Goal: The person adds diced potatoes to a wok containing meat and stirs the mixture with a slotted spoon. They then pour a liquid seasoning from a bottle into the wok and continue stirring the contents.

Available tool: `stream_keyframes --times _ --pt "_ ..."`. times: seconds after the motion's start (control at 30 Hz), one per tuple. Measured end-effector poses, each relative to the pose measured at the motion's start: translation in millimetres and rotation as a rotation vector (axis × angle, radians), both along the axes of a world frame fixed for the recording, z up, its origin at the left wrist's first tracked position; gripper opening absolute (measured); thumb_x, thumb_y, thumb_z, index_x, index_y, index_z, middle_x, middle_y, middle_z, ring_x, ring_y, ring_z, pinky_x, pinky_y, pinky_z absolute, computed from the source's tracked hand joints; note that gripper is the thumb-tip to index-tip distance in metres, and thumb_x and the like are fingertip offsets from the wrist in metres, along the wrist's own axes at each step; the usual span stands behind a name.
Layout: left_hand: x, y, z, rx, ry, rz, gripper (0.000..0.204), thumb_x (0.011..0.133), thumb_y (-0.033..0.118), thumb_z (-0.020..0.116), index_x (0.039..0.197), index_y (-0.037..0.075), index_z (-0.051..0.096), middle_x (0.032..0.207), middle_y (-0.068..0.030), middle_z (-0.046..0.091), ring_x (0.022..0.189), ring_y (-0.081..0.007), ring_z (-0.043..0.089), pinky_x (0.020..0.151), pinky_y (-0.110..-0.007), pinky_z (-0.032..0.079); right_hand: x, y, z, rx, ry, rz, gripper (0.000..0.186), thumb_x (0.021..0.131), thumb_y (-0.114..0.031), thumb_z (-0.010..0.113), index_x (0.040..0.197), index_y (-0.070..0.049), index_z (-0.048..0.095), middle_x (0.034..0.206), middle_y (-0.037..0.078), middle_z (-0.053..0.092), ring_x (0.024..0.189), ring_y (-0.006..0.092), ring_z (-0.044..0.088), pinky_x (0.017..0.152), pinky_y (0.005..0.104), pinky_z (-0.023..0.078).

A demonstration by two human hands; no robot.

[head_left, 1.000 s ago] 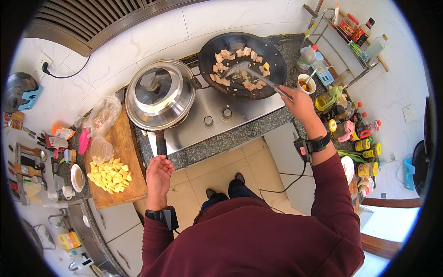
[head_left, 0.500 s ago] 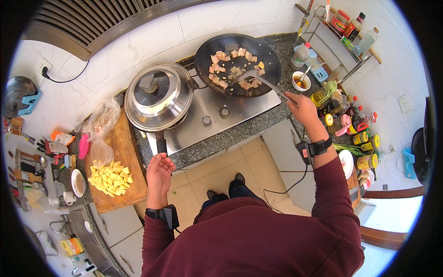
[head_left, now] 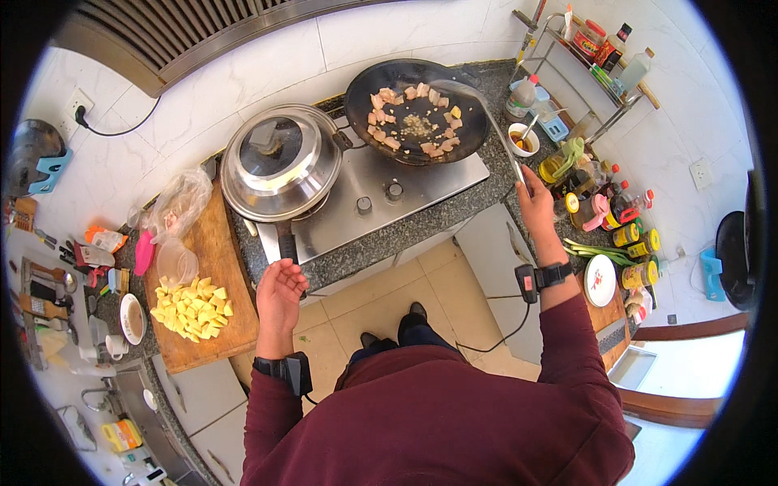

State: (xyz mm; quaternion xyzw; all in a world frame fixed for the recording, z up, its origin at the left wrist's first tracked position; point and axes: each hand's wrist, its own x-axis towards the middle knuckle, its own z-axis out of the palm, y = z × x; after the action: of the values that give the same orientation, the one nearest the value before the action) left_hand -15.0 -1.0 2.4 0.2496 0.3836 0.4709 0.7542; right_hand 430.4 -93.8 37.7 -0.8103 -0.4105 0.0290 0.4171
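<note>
My right hand (head_left: 536, 204) is closed round the handle of a metal spatula (head_left: 501, 134). The spatula's blurred head lies over the far right side of a black wok (head_left: 478, 134). Inside the wok, browned meat pieces (head_left: 442, 148) form a loose ring around small pale chopped bits (head_left: 416, 125). My left hand (head_left: 279, 293), fingers loosely curled and palm partly showing, is over the end of the black handle (head_left: 286, 241) of a second pan. A domed steel lid (head_left: 243, 174) with a dark window covers that pan. Whether the left fingers touch the handle is unclear.
Left of the stove, a wooden board (head_left: 215, 259) bears cut yellow chunks (head_left: 194, 310) and a clear plastic tub (head_left: 176, 261). A small sauce bowl (head_left: 527, 146) with a spoon stands right of the wok, near several bottles and jars (head_left: 620, 215). A white plate (head_left: 600, 279) lies farther right.
The spatula head has moved from the wok's middle up to its far right side. My right hand has dropped slightly nearer. My left hand has shifted a little, its fingers now over the pan handle.
</note>
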Motion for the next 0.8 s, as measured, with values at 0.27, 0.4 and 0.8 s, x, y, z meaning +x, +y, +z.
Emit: stream_keyframes --times 0.27,0.4,0.8 --pt "-33 -14 -6 0.042 -0.126 -0.047 0.024 0.087 0.025 0.045 0.092 0.003 0.055 0.08 -0.0082 0.059 0.07 -0.0189 0.056 0.064 -0.032 0.046 -40 -3 -5 0.428 1.896 0.318 0.032 0.089 -0.026 0.048 0.112 -0.004 0.047 0.067 0.002 0.045 0.044 0.0047 0.032 0.033 0.0164 0.026" --pt "-61 -32 -13 0.027 -0.112 0.014 0.026 0.088 0.027 0.044 0.092 0.004 0.055 0.077 -0.0065 0.059 0.072 -0.0189 0.056 0.068 -0.032 0.046 -85 -6 19 0.297 1.921 0.56 0.035 0.09 -0.018 0.045 0.122 -0.005 0.04 0.065 0.0 0.04 0.044 0.0024 0.032 0.032 0.0151 0.026" --pt "-137 -122 -40 0.029 0.363 0.439 0.014 0.082 0.02 0.056 0.085 0.006 0.056 0.071 -0.0017 0.058 0.061 -0.0092 0.052 0.057 -0.022 0.042 -289 16 28 -0.293 1.393 1.011 0.027 0.086 -0.012 0.049 0.11 -0.001 0.046 0.062 0.002 0.046 0.039 0.007 0.04 0.031 0.02 0.034"
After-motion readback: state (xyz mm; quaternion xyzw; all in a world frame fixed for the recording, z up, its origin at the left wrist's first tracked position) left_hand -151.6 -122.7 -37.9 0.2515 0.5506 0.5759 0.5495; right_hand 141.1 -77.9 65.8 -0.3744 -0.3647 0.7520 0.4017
